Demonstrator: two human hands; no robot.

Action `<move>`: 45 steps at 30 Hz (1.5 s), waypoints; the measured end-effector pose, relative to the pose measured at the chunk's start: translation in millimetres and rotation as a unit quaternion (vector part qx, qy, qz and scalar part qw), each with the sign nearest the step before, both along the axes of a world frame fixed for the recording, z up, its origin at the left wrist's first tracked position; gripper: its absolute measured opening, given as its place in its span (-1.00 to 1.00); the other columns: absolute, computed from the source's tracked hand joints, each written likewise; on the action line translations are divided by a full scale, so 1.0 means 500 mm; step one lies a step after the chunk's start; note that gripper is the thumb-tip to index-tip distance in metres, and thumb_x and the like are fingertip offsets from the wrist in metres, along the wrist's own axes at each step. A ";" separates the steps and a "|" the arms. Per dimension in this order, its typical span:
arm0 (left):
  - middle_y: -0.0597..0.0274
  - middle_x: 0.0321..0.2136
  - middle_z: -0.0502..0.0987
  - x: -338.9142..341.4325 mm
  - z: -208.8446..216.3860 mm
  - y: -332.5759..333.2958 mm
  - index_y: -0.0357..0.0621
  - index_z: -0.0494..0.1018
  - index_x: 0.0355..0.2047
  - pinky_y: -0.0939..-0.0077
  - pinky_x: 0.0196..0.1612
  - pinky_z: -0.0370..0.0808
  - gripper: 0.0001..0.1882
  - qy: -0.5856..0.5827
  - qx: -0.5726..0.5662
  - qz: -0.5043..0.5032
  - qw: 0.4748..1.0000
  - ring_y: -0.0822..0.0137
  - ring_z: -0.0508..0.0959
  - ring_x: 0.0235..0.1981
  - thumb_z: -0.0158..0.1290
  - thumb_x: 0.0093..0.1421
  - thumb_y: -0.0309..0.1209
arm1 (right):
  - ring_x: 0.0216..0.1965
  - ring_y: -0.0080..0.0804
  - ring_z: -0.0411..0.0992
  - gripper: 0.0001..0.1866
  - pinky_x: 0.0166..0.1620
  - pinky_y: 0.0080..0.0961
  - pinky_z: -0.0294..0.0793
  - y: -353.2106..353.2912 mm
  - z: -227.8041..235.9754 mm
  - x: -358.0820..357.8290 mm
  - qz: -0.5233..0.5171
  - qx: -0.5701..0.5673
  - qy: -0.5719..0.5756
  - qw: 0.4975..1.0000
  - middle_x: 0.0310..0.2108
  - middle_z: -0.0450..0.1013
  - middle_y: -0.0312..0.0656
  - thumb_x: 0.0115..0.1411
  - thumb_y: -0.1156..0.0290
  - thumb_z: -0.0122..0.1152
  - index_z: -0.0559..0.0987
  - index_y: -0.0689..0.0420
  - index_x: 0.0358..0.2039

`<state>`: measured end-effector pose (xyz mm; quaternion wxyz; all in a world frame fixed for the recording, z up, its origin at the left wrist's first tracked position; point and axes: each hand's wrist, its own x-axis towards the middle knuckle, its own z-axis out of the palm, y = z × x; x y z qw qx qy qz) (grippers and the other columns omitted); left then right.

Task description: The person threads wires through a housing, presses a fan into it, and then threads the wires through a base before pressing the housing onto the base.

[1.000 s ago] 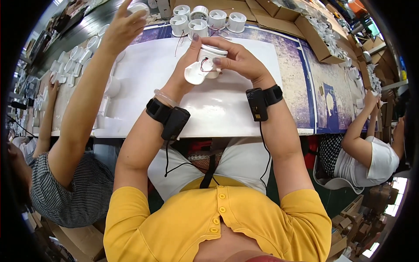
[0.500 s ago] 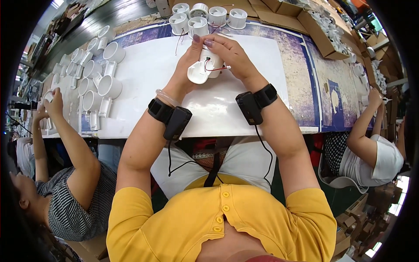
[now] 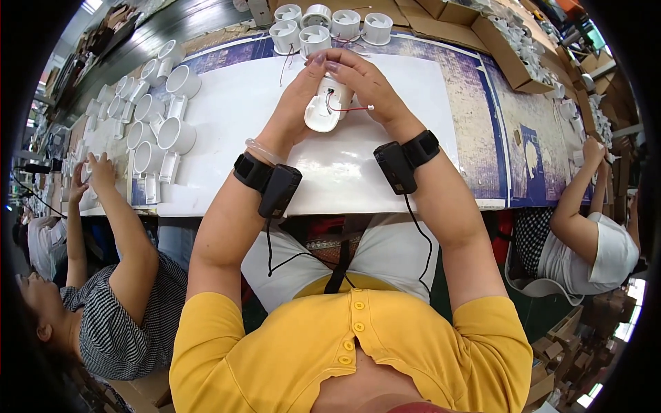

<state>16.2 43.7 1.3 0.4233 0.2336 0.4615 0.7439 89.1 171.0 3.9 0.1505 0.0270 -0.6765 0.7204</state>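
Observation:
Between both hands, above the white sheet (image 3: 268, 189), is a white plastic fan housing (image 3: 321, 118) with a rounded open handle end toward me. A thin red and dark wire (image 3: 352, 109) comes out of a hole in it and ends in a small white plug on the right. My left hand (image 3: 296, 100) is closed round its left side. My right hand (image 3: 372, 86) wraps the far and right side, fingertips meeting the left thumb at the top. The hands hide much of the round part.
Several white round housings with fan blades and wires (image 3: 315, 40) stand at the far edge. Several empty white ring housings with handles (image 3: 177, 135) stand at left. A cardboard box (image 3: 506, 58) of white parts is at far right. Co-workers sit at left (image 3: 127, 310) and right (image 3: 571, 248).
The housing has turned slightly in my hands, its handle end swinging to the right and pointing more directly toward me. The left co-worker's hands have shifted.

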 end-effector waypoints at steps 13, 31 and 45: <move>0.22 -0.32 0.52 -0.052 -0.022 -0.008 -0.23 0.37 -0.06 0.62 -0.31 0.43 -0.48 0.300 -0.098 0.237 0.919 0.47 0.50 -0.33 0.02 0.20 -0.02 | -0.26 -0.49 0.45 -0.82 -0.09 -0.55 0.39 -0.003 0.034 0.029 -0.146 0.318 0.114 0.930 -0.39 0.54 -0.27 0.06 0.51 0.15 0.60 0.14 -0.28; 0.08 -0.28 0.51 -0.039 -0.006 -0.013 -0.20 0.36 -0.06 0.41 -0.19 0.42 -0.41 0.488 -0.152 0.302 0.805 0.23 0.51 -0.25 0.06 0.14 0.06 | -0.42 -0.59 0.37 -0.87 -0.30 -0.59 0.39 -0.015 0.035 0.027 -0.149 0.350 -0.005 0.925 -0.54 0.42 -0.38 0.00 0.40 0.20 0.47 0.15 -0.47; 0.36 -0.36 0.49 -0.039 -0.011 -0.006 -0.20 0.41 -0.16 0.69 -0.31 0.39 -0.62 0.150 -0.053 0.108 0.981 0.60 0.43 -0.36 -0.11 0.32 -0.11 | -0.50 -0.72 0.29 -0.81 -0.36 -0.75 0.37 0.021 0.043 0.035 0.011 0.138 -0.057 0.989 -0.47 0.38 -0.44 0.26 0.40 0.04 0.35 0.09 -0.12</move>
